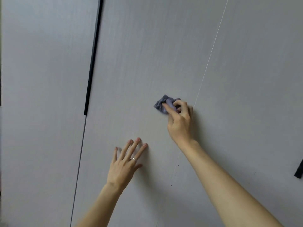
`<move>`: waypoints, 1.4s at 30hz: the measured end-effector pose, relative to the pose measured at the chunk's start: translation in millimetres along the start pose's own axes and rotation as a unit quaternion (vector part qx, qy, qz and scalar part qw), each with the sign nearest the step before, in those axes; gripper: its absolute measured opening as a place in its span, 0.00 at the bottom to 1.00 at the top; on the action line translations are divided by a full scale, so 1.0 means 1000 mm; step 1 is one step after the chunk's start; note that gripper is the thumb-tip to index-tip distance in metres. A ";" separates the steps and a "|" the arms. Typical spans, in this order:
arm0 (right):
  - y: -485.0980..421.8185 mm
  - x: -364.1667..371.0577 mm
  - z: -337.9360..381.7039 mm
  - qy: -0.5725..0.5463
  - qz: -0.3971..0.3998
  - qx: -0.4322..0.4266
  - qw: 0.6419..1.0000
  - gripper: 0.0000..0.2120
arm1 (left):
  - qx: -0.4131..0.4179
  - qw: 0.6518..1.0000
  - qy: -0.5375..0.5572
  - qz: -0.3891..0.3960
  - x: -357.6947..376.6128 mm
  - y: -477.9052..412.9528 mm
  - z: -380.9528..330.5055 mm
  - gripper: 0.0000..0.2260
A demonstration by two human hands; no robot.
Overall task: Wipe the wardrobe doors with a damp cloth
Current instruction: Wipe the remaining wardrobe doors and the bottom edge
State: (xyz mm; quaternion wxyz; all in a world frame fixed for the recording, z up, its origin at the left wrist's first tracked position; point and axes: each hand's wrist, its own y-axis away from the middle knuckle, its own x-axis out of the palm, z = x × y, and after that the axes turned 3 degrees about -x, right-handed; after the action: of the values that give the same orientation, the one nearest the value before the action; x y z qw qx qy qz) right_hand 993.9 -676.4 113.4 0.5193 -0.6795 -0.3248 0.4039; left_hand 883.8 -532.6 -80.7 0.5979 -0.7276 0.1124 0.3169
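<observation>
- My right grip (179,122) is curled round a crumpled blue-grey cloth (161,104), with thumb and fingers pinching it and pressing it against the middle wardrobe door (147,54).
- The cloth pokes out of that grip toward 11 o'clock. It touches the door, and a thin pale seam (211,51) lies near it at 3 o'clock.
- My left grip (123,166) is spread, the fingers straight, fanned and pointing to about 1 o'clock on the same door. The fingertips look to be touching it, but I cannot tell whether the palm does.
- The left grip sits at 7 o'clock from the right one, and the two are apart.
- A silver ring (134,159) is on one left finger.
- A black handle strip (93,59) runs down the middle door's left edge, at 10 o'clock from the cloth and well apart from it. Its lower end is about level with the cloth.
- Another door (44,79) lies beyond the strip at 9 o'clock.
- A dark strap-like piece (299,171) shows at the far edge at 4 o'clock; I cannot tell what it is.
</observation>
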 end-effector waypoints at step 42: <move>0.131 -0.129 -0.137 0.039 -0.012 0.166 0.985 0.20 | -0.050 0.990 0.130 0.021 -0.010 -0.032 -0.126 0.38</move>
State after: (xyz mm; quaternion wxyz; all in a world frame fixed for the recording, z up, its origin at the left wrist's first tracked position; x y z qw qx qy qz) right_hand 1058.5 -881.6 31.9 0.6420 -0.5950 -0.2405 0.4195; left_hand 935.3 -645.2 -38.4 0.5339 -0.7894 0.1887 0.2372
